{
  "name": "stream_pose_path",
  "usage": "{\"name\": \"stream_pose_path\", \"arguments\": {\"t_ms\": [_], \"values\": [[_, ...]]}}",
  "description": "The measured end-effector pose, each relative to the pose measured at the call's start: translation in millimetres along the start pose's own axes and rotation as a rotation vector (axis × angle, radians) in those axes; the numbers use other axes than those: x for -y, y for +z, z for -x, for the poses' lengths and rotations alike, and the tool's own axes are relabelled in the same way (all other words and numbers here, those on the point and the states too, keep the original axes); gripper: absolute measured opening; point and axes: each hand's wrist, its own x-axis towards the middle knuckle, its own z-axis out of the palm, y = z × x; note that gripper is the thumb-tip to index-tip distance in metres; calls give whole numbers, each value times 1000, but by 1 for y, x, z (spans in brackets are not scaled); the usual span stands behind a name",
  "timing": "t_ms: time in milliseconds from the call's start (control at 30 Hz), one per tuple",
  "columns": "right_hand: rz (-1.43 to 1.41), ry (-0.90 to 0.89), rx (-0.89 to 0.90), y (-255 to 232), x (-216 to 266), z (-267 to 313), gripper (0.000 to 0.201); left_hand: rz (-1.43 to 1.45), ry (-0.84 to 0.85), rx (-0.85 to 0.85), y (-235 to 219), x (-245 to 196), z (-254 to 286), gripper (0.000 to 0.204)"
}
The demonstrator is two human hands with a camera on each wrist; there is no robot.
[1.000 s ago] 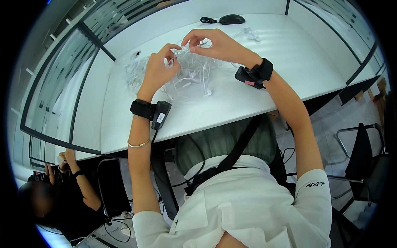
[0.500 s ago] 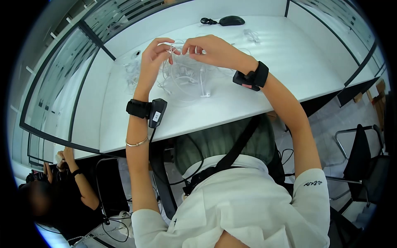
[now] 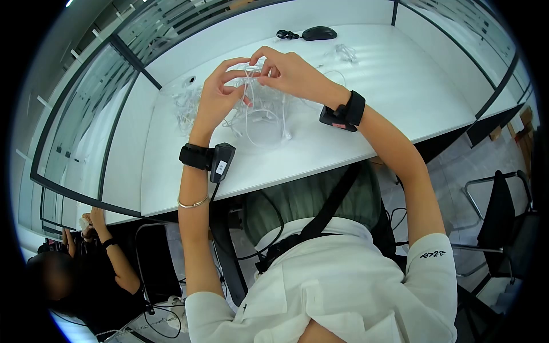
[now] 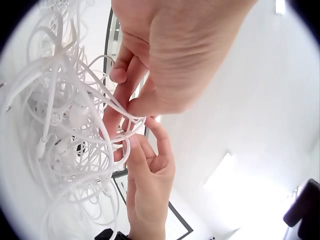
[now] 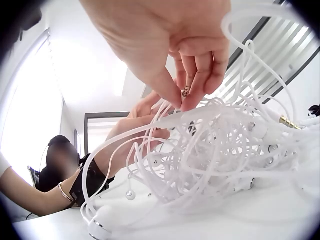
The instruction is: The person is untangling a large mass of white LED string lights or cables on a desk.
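Office room, glass partitions behind a long white desk (image 3: 366, 108). No containers on it. A tangled heap of thin white earphone cables (image 3: 257, 108) lies on the desk, well nearer the person than the black computer mouse (image 3: 319, 33) at the far edge. A second, smaller clump of white cables (image 3: 184, 103) sits just left of the heap, and another small white bundle (image 3: 343, 52) lies near the mouse.

Both hands are raised above the heap, close together, fingertips nearly meeting. Left hand (image 3: 220, 94) has its fingers curled, pinching strands lifted out of the heap; the left wrist view shows loops wound over its fingers (image 4: 131, 80). Right hand (image 3: 291, 71) pinches the same lifted strands between thumb and fingertips (image 5: 186, 95).

The lifted strands hang down from the hands in long loops, roughly vertical, the lowest loop reaching the desk toward the person. The heap itself has no single long axis; probably spread wider side to side, hard to tell. A gold-tipped jack plug (image 5: 290, 121) pokes out sideways from the heap.

A second person (image 3: 74, 274) sits lower left, beyond the desk.
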Motion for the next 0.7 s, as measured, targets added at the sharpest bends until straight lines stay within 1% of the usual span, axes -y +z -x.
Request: {"name": "stream_pose_path", "arguments": {"t_ms": [167, 233, 267, 367, 400, 467, 500, 533, 633, 700], "values": [[-13, 17, 14, 3, -3, -1, 32, -72, -66, -33, 3, 3, 0, 45], [42, -8, -6, 1, 1, -1, 27, -85, -20, -46, 3, 4, -1, 42], [61, 40, 18, 0, 3, -2, 22, -103, -16, -56, 3, 3, -1, 39], [140, -118, -133, 4, -9, -3, 21, -82, 10, -83, 4, 7, -1, 36], [127, -99, -131, 3, -7, -4, 28, -98, 3, -74, 5, 5, -1, 34], [217, -322, -169, 3, -16, -10, 32, -132, -11, -59, 7, 1, 0, 31], [261, -434, -187, 4, -18, -12, 35, -131, 8, -58, 7, 3, 0, 29], [184, -327, -86, 5, -19, -10, 35, -131, 27, -58, 6, 6, -1, 27], [274, -221, 40, 2, -13, -5, 31, -211, 51, -102, 2, 9, -1, 20], [277, -203, 18, 1, -10, -4, 23, -215, 48, -139, 2, 5, -1, 20]]}}
